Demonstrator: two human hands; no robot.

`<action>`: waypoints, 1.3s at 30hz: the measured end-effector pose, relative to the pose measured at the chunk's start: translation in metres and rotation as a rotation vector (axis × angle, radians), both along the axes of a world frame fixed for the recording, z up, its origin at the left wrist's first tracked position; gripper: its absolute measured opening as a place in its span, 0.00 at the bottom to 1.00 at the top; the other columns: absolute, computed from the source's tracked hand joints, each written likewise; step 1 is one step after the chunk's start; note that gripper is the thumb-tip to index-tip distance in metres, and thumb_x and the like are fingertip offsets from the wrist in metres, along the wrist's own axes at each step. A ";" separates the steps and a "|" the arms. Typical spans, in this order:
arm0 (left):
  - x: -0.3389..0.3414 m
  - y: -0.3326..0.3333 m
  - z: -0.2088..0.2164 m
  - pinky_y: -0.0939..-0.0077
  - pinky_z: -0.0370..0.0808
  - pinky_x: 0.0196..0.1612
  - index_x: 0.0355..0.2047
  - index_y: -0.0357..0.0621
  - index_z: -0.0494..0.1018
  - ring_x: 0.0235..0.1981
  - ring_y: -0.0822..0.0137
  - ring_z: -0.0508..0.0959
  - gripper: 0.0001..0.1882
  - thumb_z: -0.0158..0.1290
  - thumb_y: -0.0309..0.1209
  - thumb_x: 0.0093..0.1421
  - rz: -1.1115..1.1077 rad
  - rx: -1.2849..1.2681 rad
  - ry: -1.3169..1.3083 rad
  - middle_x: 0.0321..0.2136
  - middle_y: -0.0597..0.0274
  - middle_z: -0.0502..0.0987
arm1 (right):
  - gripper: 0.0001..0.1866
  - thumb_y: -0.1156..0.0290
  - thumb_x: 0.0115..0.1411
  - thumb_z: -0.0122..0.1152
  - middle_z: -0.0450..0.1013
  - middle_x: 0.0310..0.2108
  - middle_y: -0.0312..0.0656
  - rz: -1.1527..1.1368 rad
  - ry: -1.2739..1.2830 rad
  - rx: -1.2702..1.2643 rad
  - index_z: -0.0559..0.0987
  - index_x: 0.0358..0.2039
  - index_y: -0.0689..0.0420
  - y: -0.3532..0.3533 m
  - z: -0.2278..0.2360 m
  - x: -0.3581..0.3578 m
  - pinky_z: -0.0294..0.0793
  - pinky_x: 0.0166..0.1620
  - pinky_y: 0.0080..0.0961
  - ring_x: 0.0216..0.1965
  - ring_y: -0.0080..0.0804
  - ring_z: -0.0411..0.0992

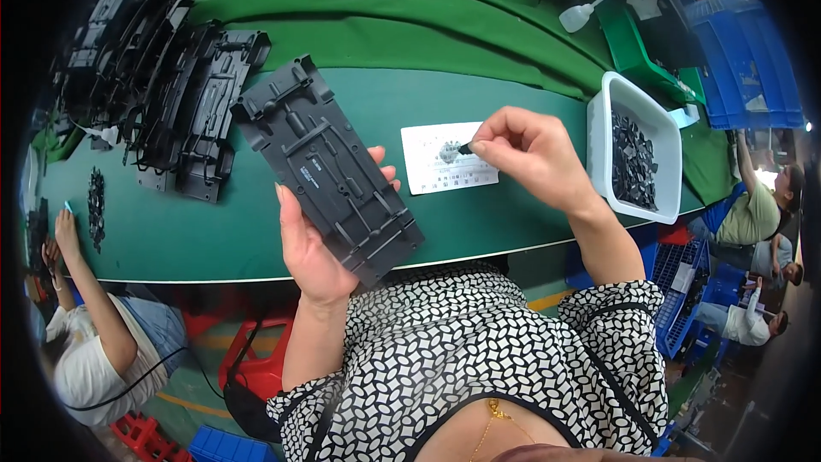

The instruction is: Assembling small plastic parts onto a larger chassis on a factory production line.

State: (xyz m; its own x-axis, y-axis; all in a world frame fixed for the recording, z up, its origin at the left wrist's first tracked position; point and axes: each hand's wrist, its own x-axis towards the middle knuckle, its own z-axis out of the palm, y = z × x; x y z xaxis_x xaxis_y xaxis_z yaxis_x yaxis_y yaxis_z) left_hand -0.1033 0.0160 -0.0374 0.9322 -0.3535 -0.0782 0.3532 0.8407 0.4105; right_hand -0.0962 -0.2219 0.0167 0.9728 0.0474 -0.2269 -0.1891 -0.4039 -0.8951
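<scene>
My left hand [321,248] grips a long black molded plastic chassis plate [329,171] from below, thumb along its left edge and fingertips showing at the right. The plate is tilted above the table, its ribbed face toward me. In my right hand [534,154], thumb and forefinger pinch a small black plastic part [464,149]. That part is over a white printed paper card [428,175] with a grey-green smudge, lying on the table; whether it touches the card I cannot tell. To the right stands a white bin [604,145] holding many small black parts [633,162].
Stacks of similar black plates [197,103] crowd the left, with more along the back on green cloth [342,30]. A row of small black parts [97,210] lies at far left, near a co-worker [111,342]. A white squeeze bottle [577,17] and green bin [637,47] sit back right.
</scene>
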 end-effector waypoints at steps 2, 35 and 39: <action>0.001 0.001 0.000 0.55 0.68 0.54 0.59 0.36 0.56 0.49 0.51 0.72 0.37 0.21 0.55 0.66 0.004 0.022 -0.006 0.53 0.39 0.65 | 0.03 0.76 0.55 0.59 0.64 0.19 0.28 -0.066 0.095 0.192 0.75 0.26 0.62 -0.002 0.002 0.004 0.53 0.21 0.13 0.19 0.13 0.57; 0.002 -0.009 0.019 0.59 0.73 0.50 0.56 0.35 0.59 0.45 0.54 0.74 0.36 0.23 0.55 0.66 -0.016 0.058 0.080 0.51 0.44 0.68 | 0.10 0.84 0.44 0.65 0.70 0.21 0.37 0.163 -0.600 0.040 0.78 0.29 0.62 0.026 0.014 -0.038 0.64 0.25 0.20 0.20 0.24 0.65; 0.001 -0.006 0.016 0.53 0.72 0.50 0.58 0.35 0.57 0.47 0.49 0.73 0.36 0.23 0.55 0.66 -0.022 0.057 0.071 0.53 0.41 0.65 | 0.16 0.86 0.38 0.64 0.66 0.20 0.34 0.384 -1.015 -0.263 0.77 0.32 0.62 0.028 0.002 -0.040 0.59 0.24 0.26 0.19 0.29 0.64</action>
State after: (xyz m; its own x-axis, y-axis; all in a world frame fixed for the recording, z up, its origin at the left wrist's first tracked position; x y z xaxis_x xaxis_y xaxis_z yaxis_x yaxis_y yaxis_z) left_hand -0.1019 0.0100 -0.0213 0.9157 -0.3667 -0.1643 0.4011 0.8084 0.4307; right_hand -0.1365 -0.1937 0.0191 0.6436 0.4519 0.6177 0.7594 -0.4780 -0.4415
